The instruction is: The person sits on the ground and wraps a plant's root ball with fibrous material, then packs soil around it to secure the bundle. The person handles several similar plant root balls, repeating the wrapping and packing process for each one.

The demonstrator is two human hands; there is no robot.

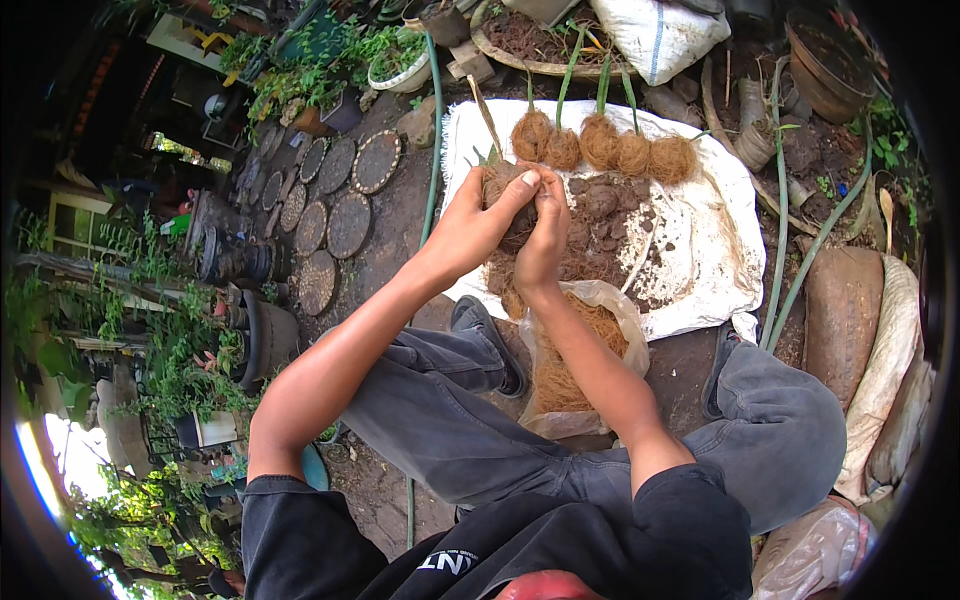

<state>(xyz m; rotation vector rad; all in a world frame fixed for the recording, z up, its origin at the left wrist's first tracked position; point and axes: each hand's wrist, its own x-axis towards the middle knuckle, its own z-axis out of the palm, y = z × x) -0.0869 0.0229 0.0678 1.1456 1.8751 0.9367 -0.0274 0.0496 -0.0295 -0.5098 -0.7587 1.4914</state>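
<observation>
My left hand [472, 217] and my right hand [547, 232] are cupped around a ball of soil and brown coconut fibre [517, 232], their thumbs meeting over its top. Short green leaf tips and a dry brown stalk [486, 116] stick up from it; my fingers hide much of the ball. Below lies a spread white woven sack [709, 255] bearing dark clumped soil [604, 196] and loose fibre. Along its far side several fibre-wrapped balls [600, 142] sit in a row, most with an upright green leaf. Under my right forearm stands a clear plastic bag of coconut fibre [577, 367].
A green hose [435, 142] runs along the sack's left side, another hose [821, 247] along its right. Round stepping stones [349, 225] lie at left. Filled sacks [844, 322] stand at right. Beyond the sack are a wide soil-filled pot [517, 41] and a white bag [660, 34].
</observation>
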